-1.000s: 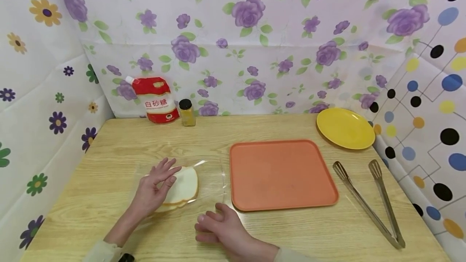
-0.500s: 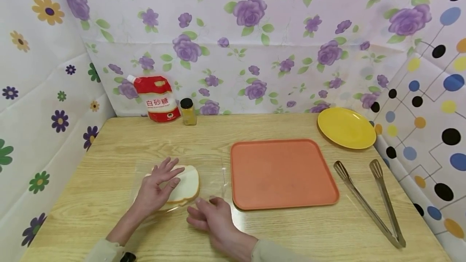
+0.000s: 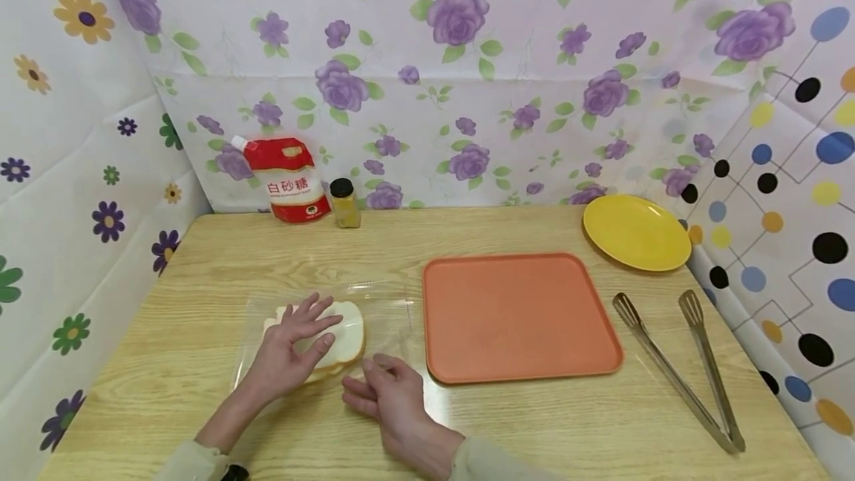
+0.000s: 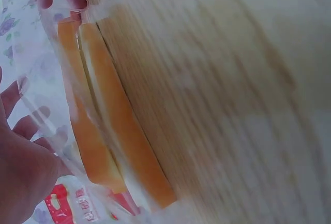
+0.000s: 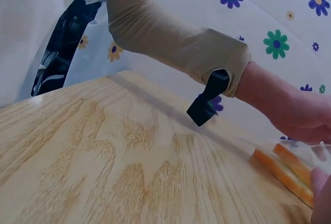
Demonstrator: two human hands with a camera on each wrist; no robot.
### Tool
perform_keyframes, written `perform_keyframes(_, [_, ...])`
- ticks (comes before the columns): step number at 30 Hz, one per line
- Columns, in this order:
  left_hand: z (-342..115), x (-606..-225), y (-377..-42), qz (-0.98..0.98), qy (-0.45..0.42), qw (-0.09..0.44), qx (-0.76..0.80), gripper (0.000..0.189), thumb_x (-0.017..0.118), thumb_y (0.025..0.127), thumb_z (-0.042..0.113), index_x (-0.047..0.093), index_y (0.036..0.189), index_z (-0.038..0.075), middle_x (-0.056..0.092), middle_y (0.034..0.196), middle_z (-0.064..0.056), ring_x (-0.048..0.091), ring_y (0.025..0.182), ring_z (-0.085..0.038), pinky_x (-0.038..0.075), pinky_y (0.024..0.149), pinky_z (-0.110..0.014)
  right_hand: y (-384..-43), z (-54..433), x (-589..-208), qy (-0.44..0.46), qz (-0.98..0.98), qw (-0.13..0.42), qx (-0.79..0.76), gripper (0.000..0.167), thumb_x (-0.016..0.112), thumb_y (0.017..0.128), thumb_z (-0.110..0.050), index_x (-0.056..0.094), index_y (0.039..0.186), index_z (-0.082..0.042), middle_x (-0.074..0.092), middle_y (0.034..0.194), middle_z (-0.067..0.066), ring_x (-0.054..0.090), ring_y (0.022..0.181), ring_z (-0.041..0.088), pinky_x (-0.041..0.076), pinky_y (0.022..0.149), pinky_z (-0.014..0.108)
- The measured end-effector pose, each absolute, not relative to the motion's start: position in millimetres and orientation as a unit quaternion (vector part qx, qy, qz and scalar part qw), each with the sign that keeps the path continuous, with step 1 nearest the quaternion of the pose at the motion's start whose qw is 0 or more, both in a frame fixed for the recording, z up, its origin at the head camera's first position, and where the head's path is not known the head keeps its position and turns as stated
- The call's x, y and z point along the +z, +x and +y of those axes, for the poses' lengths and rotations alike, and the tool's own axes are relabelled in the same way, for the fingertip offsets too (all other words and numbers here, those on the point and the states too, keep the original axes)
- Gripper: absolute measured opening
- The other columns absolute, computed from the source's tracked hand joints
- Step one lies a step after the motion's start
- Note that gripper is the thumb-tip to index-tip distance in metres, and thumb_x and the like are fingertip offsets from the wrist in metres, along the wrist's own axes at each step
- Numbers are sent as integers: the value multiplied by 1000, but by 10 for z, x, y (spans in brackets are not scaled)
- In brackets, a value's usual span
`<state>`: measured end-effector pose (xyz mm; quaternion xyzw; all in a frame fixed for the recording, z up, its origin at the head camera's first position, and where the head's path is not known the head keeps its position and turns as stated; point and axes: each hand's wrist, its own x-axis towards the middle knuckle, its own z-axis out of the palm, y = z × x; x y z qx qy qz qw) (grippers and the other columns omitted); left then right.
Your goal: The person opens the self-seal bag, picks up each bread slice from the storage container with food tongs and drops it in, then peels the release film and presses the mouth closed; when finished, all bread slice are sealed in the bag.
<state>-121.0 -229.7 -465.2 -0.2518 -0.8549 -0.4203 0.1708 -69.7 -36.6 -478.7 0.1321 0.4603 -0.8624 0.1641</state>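
Observation:
A clear plastic bag (image 3: 387,318) lies left of the tray, with bread slices (image 3: 349,329) inside. Two slices with orange-brown crusts (image 4: 124,115) show stacked in the left wrist view. Over the bread, my left hand (image 3: 289,353) has its fingers extended and thumb apart, hiding part of the slices. My right hand (image 3: 401,399) is at the near right corner of the bag, its thumb and index finger pinching the film. In the right wrist view, the crust edges (image 5: 284,175) show beside the fingers at the right.
An orange tray (image 3: 521,318) lies right of the bag. Metal tongs (image 3: 681,384) lie spread at the right, below a yellow plate (image 3: 637,232). A red-and-white sugar pouch (image 3: 290,180) and a black-capped jar (image 3: 344,205) stand at the back left against the flowered cloth.
My right hand has moved left and slightly up to the bag's near edge, its thumb and index finger coming together there. The left hand has stayed over the bread; the film has shifted.

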Motion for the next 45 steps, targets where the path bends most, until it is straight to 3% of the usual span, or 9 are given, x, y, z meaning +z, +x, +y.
perform_keyframes(4, [-2303,-4625,-1242,-851,-257,174,-424,33,72,87,-4,71,119,-1,60,131,-26,46,128,-53,24,99,-78,-717,-356,-4833,132,463,159,-862,52,61,99,-5,36,139,16,57,125,24,72,89,24,59,78,35])
perform_keyframes(7, [-2310,-4569,-1304,-854,-247,197,-413,33,71,88,-5,70,121,-3,64,127,-22,56,122,-43,36,101,-67,-726,-344,-4866,139,463,148,-863,53,60,96,0,37,141,15,57,131,26,71,87,21,59,72,30])
perform_keyframes(10, [-2318,-4501,-1420,-860,-219,224,-404,28,69,90,-5,71,118,-5,71,115,-16,71,95,-27,56,86,-36,-729,-331,-4911,144,459,142,-865,51,58,92,6,41,140,13,52,138,30,72,86,20,58,67,26])
perform_keyframes(14, [-2335,-4427,-1648,-867,-169,204,-422,22,64,94,-4,71,114,-8,75,96,-15,72,73,-23,48,58,-12,-727,-316,-4960,137,455,143,-868,52,57,91,7,41,140,13,50,140,31,72,87,19,56,65,23])
perform_keyframes(18, [-2347,-4364,-1926,-884,-140,104,-434,25,60,97,1,68,119,-9,74,98,-17,72,87,-32,53,67,-18,-722,-302,-4982,121,454,146,-870,54,57,91,7,39,141,13,50,140,30,71,87,18,55,65,22])
perform_keyframes(25, [-2307,-4252,-2325,-889,-186,-76,-411,35,51,97,-2,63,129,-6,69,116,-23,65,108,-39,53,90,-48,-705,-264,-4995,106,460,167,-866,59,58,96,3,30,147,14,43,145,32,70,92,20,55,69,23])
perform_keyframes(33, [-2183,-4300,-2577,-858,-212,-219,-414,42,50,90,-6,58,130,-12,67,118,-25,64,109,-37,51,93,-41,-699,-244,-4986,102,462,174,-864,64,59,93,5,27,149,14,42,145,34,71,93,22,56,69,24])
perform_keyframes(38, [-2131,-4346,-2601,-850,-197,-260,-414,37,58,96,1,59,131,-12,69,117,-21,62,102,-29,50,88,-34,-697,-242,-4991,102,461,174,-864,64,59,93,6,28,148,13,44,144,33,72,93,23,56,69,25])
perform_keyframes(45, [-2113,-4415,-2617,-847,-189,-256,-426,26,61,97,2,68,119,-11,72,102,-18,62,82,-23,52,72,-30,-699,-243,-4996,94,461,165,-867,63,59,94,4,28,148,14,44,143,35,72,92,22,56,68,25])
